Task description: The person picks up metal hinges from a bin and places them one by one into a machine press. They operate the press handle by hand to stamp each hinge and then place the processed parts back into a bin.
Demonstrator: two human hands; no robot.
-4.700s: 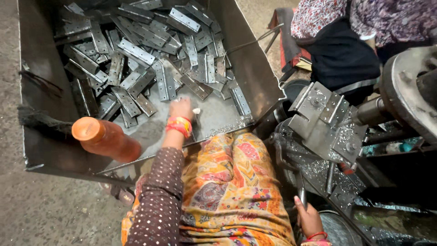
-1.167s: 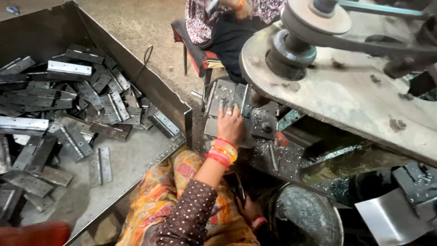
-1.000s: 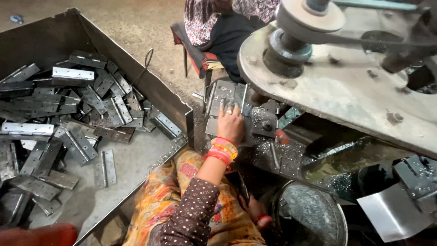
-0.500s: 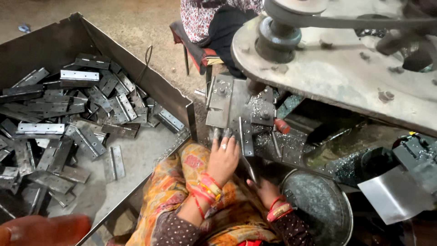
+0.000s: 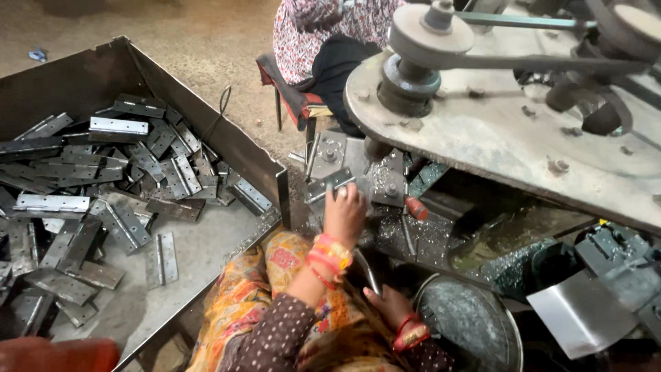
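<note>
My left hand (image 5: 344,215), with bright bangles at the wrist, reaches up to the grey steel fixture (image 5: 385,184) of a machine and presses a flat metal hinge (image 5: 329,184) against it with its fingertips. Lower down, my right hand (image 5: 387,302) rests by my lap, its fingers curled at the lower end of a thin metal rod (image 5: 367,270). A big steel bin (image 5: 258,162) to my left holds several more grey hinges (image 5: 117,172).
A large rusty machine plate with a pulley (image 5: 416,52) and belt overhangs the fixture. A round metal bowl (image 5: 468,324) sits beside my right hand. Another person in patterned cloth sits on a stool (image 5: 292,96) behind the machine. An orange object (image 5: 55,355) shows at bottom left.
My left hand has risen from my lap to the fixture, and a hinge now lies under its fingertips. My right hand has sunk a little lower beside the bowl.
</note>
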